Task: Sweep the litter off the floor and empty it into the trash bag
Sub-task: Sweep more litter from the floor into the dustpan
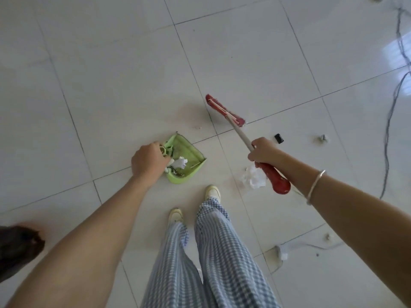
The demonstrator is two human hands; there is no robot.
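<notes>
A light green dustpan (189,150) sits on the white tiled floor ahead of my feet, with white crumpled paper (181,162) and small debris inside it. My left hand (148,161) grips the dustpan's handle. My right hand (263,152) is closed around the shaft of a broom (241,135), whose red head (224,111) rests on the floor beyond and to the right of the dustpan. A crumpled white paper (253,177) lies on the floor under my right hand. A small black piece (279,138) and a grey scrap (321,138) lie farther right.
Grey cables (391,112) trail along the right side of the floor. A white plug with cord (282,252) lies at lower right, near more small bits (328,236). A dark object (17,247) sits at the left edge. My feet (212,192) stand just behind the dustpan.
</notes>
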